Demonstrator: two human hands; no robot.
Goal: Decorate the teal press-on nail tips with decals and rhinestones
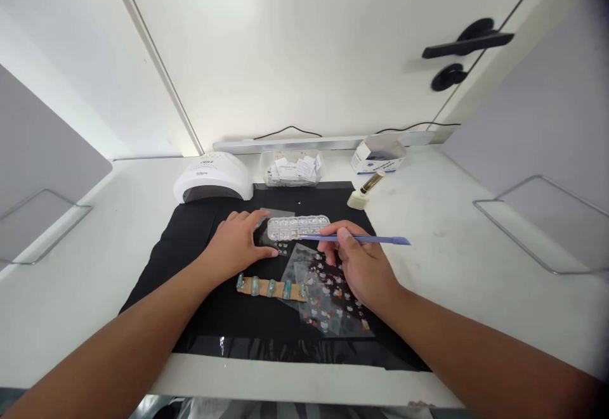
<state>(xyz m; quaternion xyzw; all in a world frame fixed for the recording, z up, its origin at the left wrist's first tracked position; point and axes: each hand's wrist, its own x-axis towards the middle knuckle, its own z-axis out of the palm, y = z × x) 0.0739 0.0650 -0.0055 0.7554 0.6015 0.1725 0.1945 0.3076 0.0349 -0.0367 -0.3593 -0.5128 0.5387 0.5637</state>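
Observation:
Between the fingers of my right hand (364, 264) is a thin purple nail-art brush (375, 239), its tip over a clear compartment case (299, 227) of small shiny pieces. My left hand (240, 241) rests with fingers apart on a clear sheet (280, 214) beside the case's left end. A few tiny light pieces (282, 248) lie near my left thumb. Closer to me, a tan strip (263, 289) carries several teal, glittery press-on nails. Overlapping transparent sticker sheets (328, 298) with small character prints lie below my right hand.
A white nail lamp (214, 175) stands at back left. Behind the black mat (209, 317) sits a clear tub (291, 168) of white packets. A cream polish bottle (359, 198) with a gold cap and a white box (378, 154) stand at back right.

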